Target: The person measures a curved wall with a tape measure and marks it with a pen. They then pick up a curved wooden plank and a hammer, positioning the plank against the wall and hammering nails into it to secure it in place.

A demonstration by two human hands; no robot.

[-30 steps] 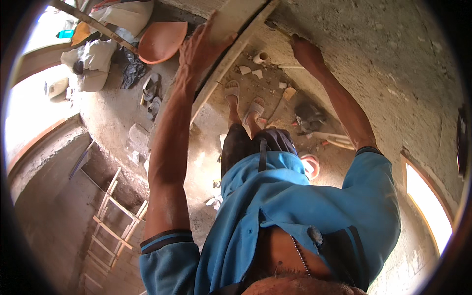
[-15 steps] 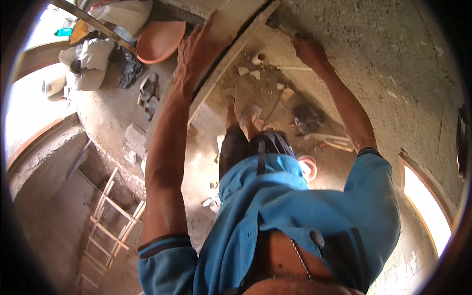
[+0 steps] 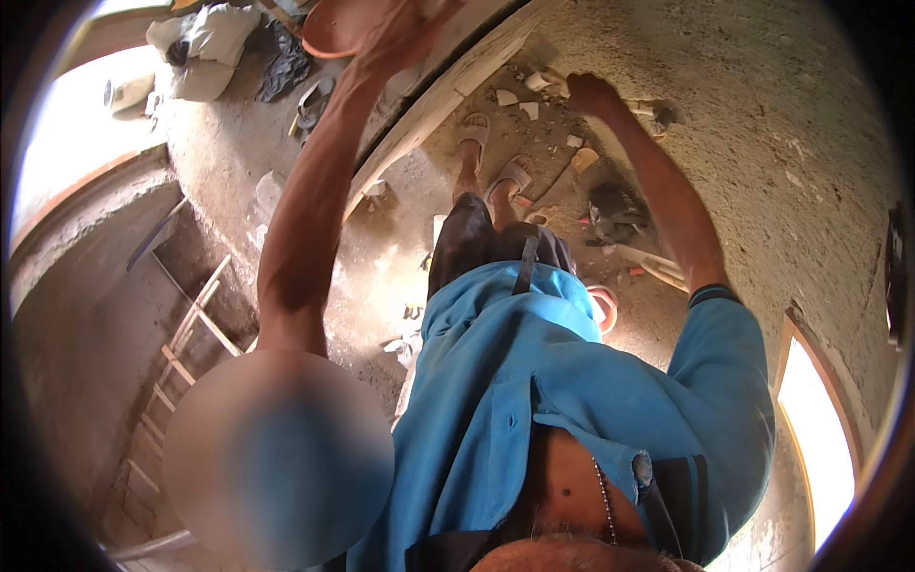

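Note:
My left hand (image 3: 405,40) is raised at the top of the view, over a long pale board (image 3: 453,91) with a dark gap along its edge. Motion smears its fingers, so I cannot tell whether it touches the board. Beside it a terracotta-coloured bowl (image 3: 334,30) shows partly, cut off by the top edge. On the other side of the board, my right hand (image 3: 593,95) is closed near the rough plastered wall (image 3: 753,143). Whatever its fingers hold is too small to make out.
Broken pale pieces (image 3: 506,97) and a dark bag (image 3: 612,212) lie on the floor near my sandalled feet (image 3: 513,174). White sacks (image 3: 214,43) and a black plastic bag (image 3: 286,62) are at the far left. A wooden ladder (image 3: 176,357) stands lower left.
The view has shifted, so the board, bowl and sacks sit higher in the picture. My left hand has moved off its place on the board's flat side and is blurred. My right hand stays closed.

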